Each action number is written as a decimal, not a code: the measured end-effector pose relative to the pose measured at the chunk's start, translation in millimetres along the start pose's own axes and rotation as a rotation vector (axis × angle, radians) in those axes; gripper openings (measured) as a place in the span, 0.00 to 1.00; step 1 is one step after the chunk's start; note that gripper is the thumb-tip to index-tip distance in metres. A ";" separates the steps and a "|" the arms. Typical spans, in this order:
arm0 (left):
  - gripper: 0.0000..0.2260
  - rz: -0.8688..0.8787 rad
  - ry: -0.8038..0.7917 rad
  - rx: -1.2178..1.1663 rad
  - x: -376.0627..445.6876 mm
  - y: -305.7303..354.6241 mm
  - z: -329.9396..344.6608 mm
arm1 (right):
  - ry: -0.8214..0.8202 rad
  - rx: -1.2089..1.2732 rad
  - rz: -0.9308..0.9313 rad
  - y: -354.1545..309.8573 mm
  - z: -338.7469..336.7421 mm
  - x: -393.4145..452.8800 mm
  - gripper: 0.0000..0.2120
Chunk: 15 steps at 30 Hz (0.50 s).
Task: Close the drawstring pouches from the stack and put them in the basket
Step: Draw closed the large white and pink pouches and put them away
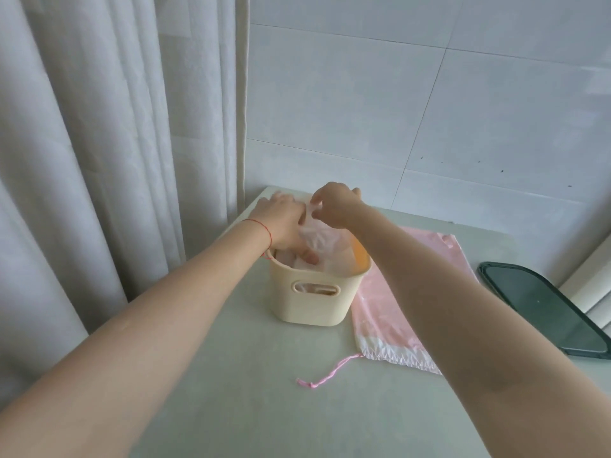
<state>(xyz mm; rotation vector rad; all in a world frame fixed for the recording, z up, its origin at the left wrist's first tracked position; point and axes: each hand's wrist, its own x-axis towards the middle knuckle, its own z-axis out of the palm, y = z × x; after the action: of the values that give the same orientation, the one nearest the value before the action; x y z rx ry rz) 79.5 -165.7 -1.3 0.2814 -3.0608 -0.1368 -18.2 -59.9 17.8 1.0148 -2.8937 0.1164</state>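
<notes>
Where curtain point(99, 143) meets tiles point(429, 110), pale table point(231, 391)

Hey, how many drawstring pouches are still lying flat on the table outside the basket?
1: the pink pouch lies flat right of the basket, partly under the right forearm. More could be stacked beneath it; I cannot tell.

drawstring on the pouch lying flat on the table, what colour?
Pink; the drawstring trails from the flat pouch, head view.
</notes>
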 end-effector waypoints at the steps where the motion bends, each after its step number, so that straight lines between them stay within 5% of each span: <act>1: 0.45 0.019 0.139 0.050 -3.5 2.2 0.8 | -0.025 -0.027 -0.012 1.1 -1.6 -6.2 0.17; 4: 0.51 0.053 0.264 0.084 -7.5 2.1 0.3 | -0.142 -0.088 -0.045 -3.1 -6.0 -23.6 0.19; 7: 0.38 0.044 0.035 0.099 -8.1 1.2 -7.1 | -0.304 -0.131 -0.101 -5.9 -18.8 -35.8 0.25; 10: 0.30 0.013 -0.175 0.079 -7.7 -0.1 -17.3 | -0.501 -0.224 -0.094 0.1 -36.5 -43.1 0.43; 15: 0.36 0.013 -0.387 0.158 -6.4 5.8 -27.7 | -0.589 -0.348 -0.074 -4.0 -18.2 -44.3 0.46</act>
<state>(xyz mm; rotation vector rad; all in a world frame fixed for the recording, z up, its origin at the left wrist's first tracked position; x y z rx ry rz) 86.7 -161.1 26.5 0.2721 -3.4645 0.0605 19.6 -33.8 31.9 1.2470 -3.1770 -0.7902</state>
